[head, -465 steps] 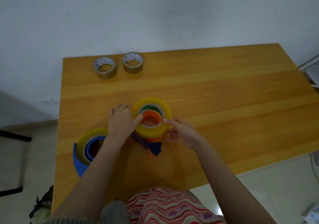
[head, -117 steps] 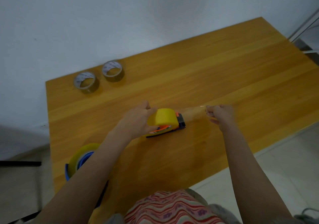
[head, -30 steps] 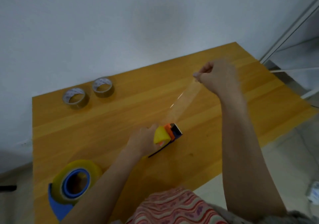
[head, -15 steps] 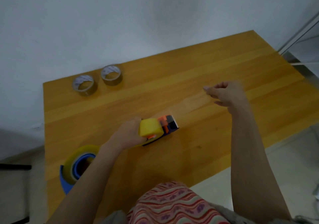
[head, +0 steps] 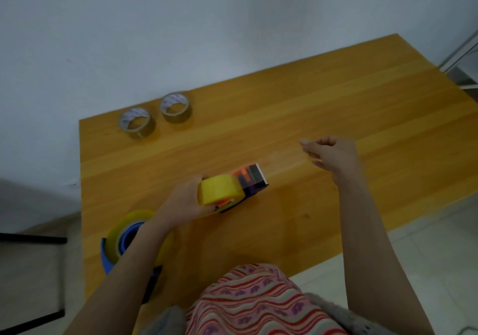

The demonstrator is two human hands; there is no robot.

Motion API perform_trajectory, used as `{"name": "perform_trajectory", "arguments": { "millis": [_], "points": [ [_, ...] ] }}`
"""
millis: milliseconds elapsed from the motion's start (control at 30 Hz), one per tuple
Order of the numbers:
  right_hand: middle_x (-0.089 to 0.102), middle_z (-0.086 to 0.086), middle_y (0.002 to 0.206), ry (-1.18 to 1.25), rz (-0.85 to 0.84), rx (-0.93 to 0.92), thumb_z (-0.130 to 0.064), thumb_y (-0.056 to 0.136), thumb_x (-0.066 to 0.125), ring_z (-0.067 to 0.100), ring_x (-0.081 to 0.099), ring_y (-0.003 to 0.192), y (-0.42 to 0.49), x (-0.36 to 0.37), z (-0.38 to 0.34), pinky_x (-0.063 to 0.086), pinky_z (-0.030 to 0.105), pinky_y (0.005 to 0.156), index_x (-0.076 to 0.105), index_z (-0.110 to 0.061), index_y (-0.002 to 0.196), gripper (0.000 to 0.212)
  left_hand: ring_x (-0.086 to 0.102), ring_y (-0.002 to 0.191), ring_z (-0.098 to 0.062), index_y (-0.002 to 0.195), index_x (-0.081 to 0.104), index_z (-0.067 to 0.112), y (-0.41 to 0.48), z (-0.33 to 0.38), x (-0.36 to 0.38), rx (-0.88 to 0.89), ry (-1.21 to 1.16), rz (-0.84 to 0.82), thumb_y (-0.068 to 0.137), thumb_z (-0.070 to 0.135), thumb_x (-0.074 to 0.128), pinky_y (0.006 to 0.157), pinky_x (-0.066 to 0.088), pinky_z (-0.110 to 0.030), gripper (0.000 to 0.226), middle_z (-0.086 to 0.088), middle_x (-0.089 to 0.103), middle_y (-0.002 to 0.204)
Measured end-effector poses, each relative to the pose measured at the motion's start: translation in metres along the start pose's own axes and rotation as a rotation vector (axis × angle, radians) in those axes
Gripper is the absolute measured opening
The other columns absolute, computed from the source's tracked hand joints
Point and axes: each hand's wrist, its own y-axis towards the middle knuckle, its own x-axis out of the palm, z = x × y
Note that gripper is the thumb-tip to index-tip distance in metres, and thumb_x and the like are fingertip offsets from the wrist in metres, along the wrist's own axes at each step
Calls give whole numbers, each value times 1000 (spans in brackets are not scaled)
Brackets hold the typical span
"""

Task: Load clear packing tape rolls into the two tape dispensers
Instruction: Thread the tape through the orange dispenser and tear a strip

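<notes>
An orange tape dispenser [head: 249, 179] lies on the wooden table [head: 336, 97], loaded with a yellowish clear tape roll [head: 219, 190]. My left hand [head: 185, 200] grips the roll and dispenser from the left. A faint clear tape strip [head: 284, 160] runs from the dispenser's blade toward my right hand [head: 332, 153], which hovers low over the table with its fingers pinched on the strip's end. A blue dispenser [head: 104, 262] holding another yellowish roll [head: 121, 234] rests at the near left edge, partly hidden by my left forearm.
Two small clear tape rolls [head: 135, 122] [head: 176, 107] lie flat at the table's far left corner, near the white wall. The table's right edge drops to a tiled floor [head: 426, 257]. My patterned clothing fills the bottom centre.
My right hand, raised high with the strip pulled up a second ago, has come down close to the table. The strip now lies low. My left hand keeps its hold on the dispenser.
</notes>
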Motion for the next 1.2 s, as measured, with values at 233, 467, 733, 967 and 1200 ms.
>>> {"name": "perform_trajectory", "arguments": {
  "millis": [233, 467, 733, 967, 1200],
  "points": [
    [62, 2, 74, -3, -41, 73, -17, 80, 76, 19, 62, 84, 7, 11, 12, 56, 42, 84, 54, -14, 67, 25, 41, 96, -8, 131, 41, 15, -5, -6, -1, -14, -10, 5, 77, 25, 74, 77, 31, -22, 64, 8, 42, 108],
    [59, 1, 72, -31, -107, 131, -20, 81, 75, 19, 59, 82, 9, 24, 24, 53, 43, 86, 53, -14, 67, 26, 47, 104, -14, 132, 40, 14, -11, -16, -2, -60, -38, 10, 77, 24, 74, 80, 32, -23, 66, 4, 45, 113],
    [64, 2, 77, 1, -127, 135, -20, 80, 76, 15, 60, 79, 11, 30, 25, 53, 42, 87, 54, -14, 71, 24, 46, 110, -17, 137, 35, 13, -13, -21, 0, -101, -50, -5, 79, 24, 72, 82, 31, -23, 69, -6, 47, 132],
    [65, 2, 78, 31, -143, 86, -18, 79, 76, 15, 61, 78, 11, 28, 13, 53, 43, 89, 58, -13, 72, 20, 42, 102, -12, 137, 34, 13, -13, -22, 0, -89, -48, -18, 80, 24, 71, 80, 31, -22, 69, -6, 47, 131],
    [69, 5, 88, 28, -141, 40, -15, 80, 74, 15, 62, 81, 10, 27, 7, 53, 44, 89, 59, -13, 71, 17, 43, 98, -11, 136, 35, 15, -12, -27, -1, -78, -44, -27, 80, 26, 71, 78, 33, -23, 67, -5, 50, 127]
  ]
}}
